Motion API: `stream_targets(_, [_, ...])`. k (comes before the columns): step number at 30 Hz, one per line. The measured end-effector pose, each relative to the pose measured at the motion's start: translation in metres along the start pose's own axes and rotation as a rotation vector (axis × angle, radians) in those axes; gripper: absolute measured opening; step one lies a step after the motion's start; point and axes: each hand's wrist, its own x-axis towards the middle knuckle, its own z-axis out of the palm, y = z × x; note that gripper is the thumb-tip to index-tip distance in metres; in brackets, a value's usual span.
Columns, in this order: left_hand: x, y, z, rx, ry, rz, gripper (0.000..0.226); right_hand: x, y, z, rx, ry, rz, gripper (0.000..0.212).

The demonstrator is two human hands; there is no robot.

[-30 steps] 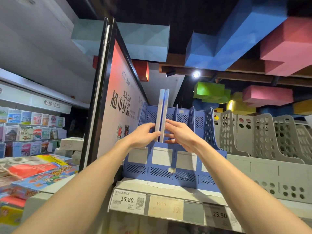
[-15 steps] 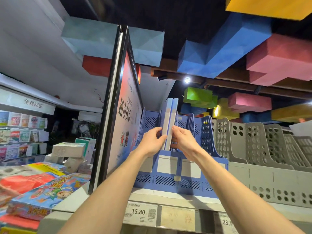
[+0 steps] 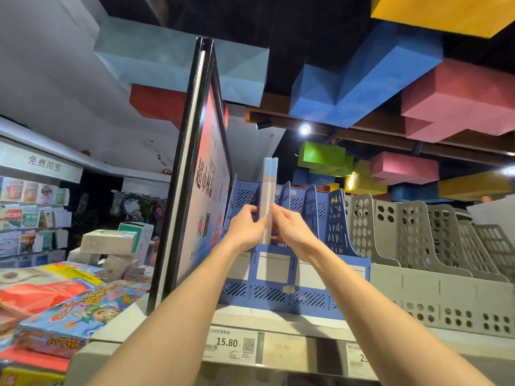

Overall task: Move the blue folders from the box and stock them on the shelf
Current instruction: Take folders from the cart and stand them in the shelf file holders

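Both hands are up at the shelf (image 3: 292, 320): left hand (image 3: 246, 228) and right hand (image 3: 292, 232) pinch the blue folders (image 3: 269, 188) from either side, fingers curled firmly on the pair. The folders stand upright and edge-on, their lower ends down among the dividers of the blue file rack (image 3: 278, 295), beside the grey file racks (image 3: 418, 280).

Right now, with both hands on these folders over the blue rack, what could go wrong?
1. The left grip and right grip pinch the blue folders low down, so the tall tops may fan apart or tip.
2. Their lower edge could catch a divider of the blue rack instead of entering a slot.
3. The framed sign stands close on the left; an elbow might knock it.
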Motion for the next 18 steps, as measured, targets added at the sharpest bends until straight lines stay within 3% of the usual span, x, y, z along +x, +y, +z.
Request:
stream_targets(6, [-0.031, 0.023, -0.003, 0.046, 0.092, -0.033, 0.03, -0.01, -0.02, -0.005, -0.038, 0.097, 0.134, 0.04])
stream_targets(10, [-0.068, 0.042, -0.006, 0.029, 0.138, -0.015, 0.012, -0.045, -0.039, -0.022, 0.013, 0.104, 0.108, 0.039])
stream_targets(14, [-0.107, 0.061, -0.012, -0.011, 0.187, 0.032, 0.016, -0.082, -0.049, -0.025, 0.071, 0.108, 0.019, 0.032])
stream_targets(18, [-0.18, 0.082, -0.016, -0.082, 0.353, 0.056, 0.015, -0.143, -0.053, -0.009, 0.227, 0.092, -0.065, 0.032])
